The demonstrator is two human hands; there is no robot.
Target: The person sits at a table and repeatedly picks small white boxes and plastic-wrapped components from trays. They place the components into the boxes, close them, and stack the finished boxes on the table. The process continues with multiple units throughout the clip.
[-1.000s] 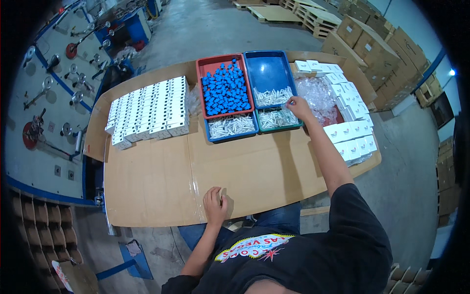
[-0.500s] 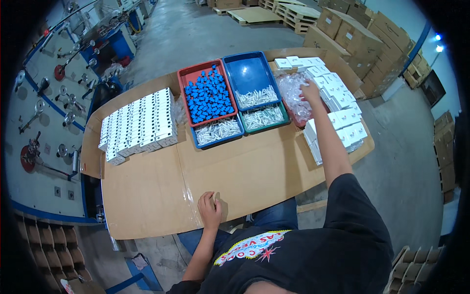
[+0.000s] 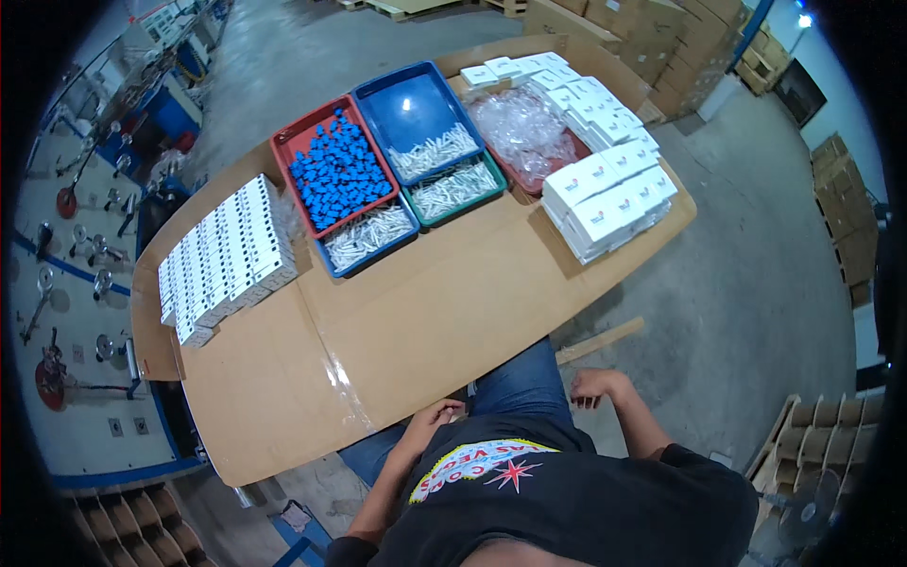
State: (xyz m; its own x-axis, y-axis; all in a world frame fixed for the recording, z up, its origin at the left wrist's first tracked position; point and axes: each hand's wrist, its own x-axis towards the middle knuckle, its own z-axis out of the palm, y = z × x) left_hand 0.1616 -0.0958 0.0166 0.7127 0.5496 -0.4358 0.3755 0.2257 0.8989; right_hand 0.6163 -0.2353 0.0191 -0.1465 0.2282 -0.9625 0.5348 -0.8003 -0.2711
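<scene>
Both empty: left hand [image 3: 436, 416] loosely curled at the near edge of the cardboard-covered table [image 3: 425, 312], right hand [image 3: 595, 386] off it beside the thigh; far ahead, sorted trays [image 3: 378, 180] full, white boxes [image 3: 609, 198] stacked, nothing mid-assembly.

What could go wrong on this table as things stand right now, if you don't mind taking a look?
The white boxes are stacked right at the cardboard-covered table's far right edge, so a nudge could tip some to the floor. The clear plastic bags are heaped above their tray's rim and might slide out. Both hands are off the work: the left hand rests at the near edge, the right hand by the thigh, so nothing steadies these stacks.
</scene>
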